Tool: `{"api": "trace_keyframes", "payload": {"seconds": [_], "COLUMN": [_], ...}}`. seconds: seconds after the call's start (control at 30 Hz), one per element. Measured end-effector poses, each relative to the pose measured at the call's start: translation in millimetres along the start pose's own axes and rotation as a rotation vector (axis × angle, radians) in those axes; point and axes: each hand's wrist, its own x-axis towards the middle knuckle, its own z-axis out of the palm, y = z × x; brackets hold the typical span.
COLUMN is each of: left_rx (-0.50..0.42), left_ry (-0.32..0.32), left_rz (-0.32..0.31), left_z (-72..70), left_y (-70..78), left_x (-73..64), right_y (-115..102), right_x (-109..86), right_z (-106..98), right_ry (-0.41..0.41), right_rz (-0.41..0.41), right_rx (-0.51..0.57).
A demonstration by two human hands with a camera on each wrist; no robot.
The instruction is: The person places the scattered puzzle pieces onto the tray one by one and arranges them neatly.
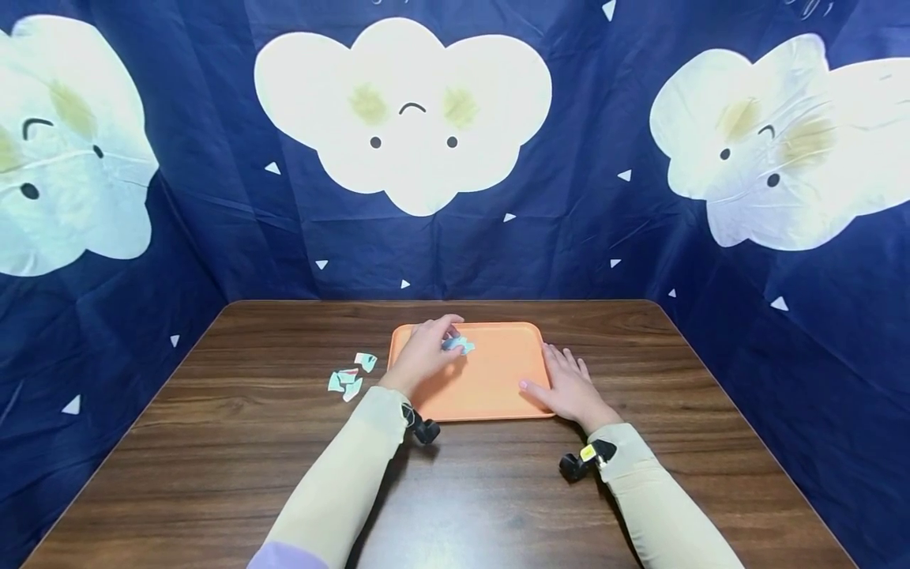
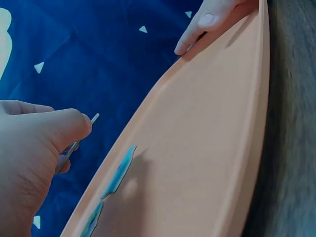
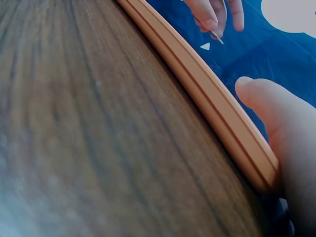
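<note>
My left hand (image 1: 425, 352) is over the left part of an orange tray (image 1: 498, 371). Between its thumb and fingers it pinches a thin flat puzzle piece (image 2: 95, 118), seen edge-on in the left wrist view. Below the hand, light-blue puzzle pieces (image 2: 118, 172) lie on the tray, end to end along its far side. My right hand (image 1: 572, 387) rests at the tray's right edge, fingers extended along the outside and thumb over the rim. Left of the tray, several pale blue and white puzzle pieces (image 1: 348, 378) lie loose on the table.
The tray lies on a dark wood-grain table (image 1: 483, 490), toward its far edge. A navy curtain (image 1: 455, 253) with white clouds and small triangles hangs behind and on both sides. Each wrist wears a small black camera (image 1: 426, 431).
</note>
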Motion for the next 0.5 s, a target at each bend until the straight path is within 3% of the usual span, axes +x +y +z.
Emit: {"api": "trace_keyframes", "payload": {"seconds": [0.5], "left_rx": [0.027], "left_ry": [-0.095], "left_rz": [-0.005], "left_z": [27.6], "left_y": [15.2], "left_x": [17.8], "right_y": [4], "right_x": [-1.6], "right_z": [0], "right_ry": [-0.012], "right_rz": [-0.03], "right_rx": [0.018]}}
